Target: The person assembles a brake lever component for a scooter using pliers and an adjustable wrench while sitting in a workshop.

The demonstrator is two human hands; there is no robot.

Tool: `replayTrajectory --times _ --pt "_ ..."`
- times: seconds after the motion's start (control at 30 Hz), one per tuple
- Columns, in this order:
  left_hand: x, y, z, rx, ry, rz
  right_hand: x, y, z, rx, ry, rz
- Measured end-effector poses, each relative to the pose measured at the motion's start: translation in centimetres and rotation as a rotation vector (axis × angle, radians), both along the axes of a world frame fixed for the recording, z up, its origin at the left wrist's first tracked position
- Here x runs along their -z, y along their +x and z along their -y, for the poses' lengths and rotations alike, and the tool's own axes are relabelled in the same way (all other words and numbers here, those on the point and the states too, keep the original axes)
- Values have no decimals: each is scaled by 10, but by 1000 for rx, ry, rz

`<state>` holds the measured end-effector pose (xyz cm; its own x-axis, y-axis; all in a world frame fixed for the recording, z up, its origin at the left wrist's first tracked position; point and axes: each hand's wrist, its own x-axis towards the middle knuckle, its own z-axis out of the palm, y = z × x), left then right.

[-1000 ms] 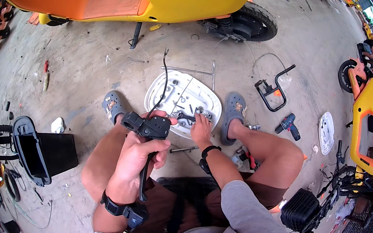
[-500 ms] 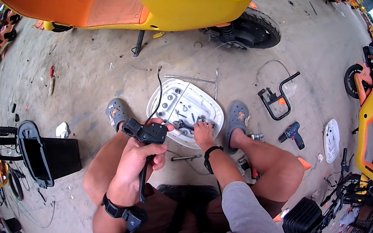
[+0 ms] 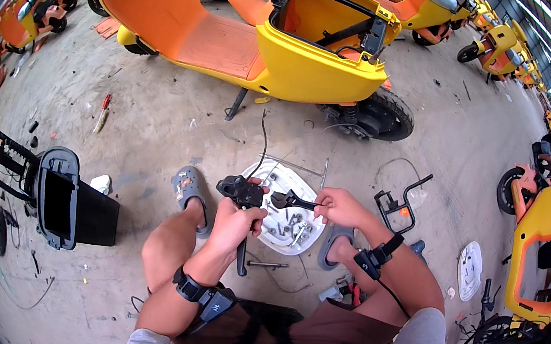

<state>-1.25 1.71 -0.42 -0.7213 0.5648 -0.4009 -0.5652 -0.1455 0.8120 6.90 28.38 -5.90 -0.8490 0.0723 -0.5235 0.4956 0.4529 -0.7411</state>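
My left hand (image 3: 232, 230) is wrapped round a black brake lever assembly (image 3: 241, 190), whose lever points down toward my lap. A thin black cable (image 3: 264, 143) rises from its top. My right hand (image 3: 341, 207) pinches the handle end of a dark adjustable wrench (image 3: 294, 202). The wrench's jaws face left, close beside the lever housing; whether they touch cannot be told. Below both hands a white plastic cover (image 3: 292, 250) lies on the floor like a tray, holding several loose bolts, nuts and small metal parts.
A yellow-orange scooter (image 3: 319, 68) stands ahead, another (image 3: 522, 259) at right. A black bin (image 3: 98, 217) is at left. A bent black bar frame (image 3: 414, 218), a second white cover (image 3: 469, 272), a red-handled tool (image 3: 105, 104) and a metal rod (image 3: 267, 265) lie on the floor.
My right hand has risen from the parts in the white cover and now holds the adjustable wrench up beside the brake lever assembly. My left hand keeps its grip. The view has tilted up.
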Motion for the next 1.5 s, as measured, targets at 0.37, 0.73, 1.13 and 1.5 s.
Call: replayTrajectory --times 0.37,0.73,1.13,1.5 --pt "-9 5 3 219 113 42 -92 43 78 254 -575 -214" --pt "-12 14 -5 356 156 179 -105 43 71 188 -482 -249" --pt "-28 8 9 343 400 396 -109 39 72 250 -345 -186" --pt "-20 12 -8 338 212 351 -98 46 68 329 -341 -211"
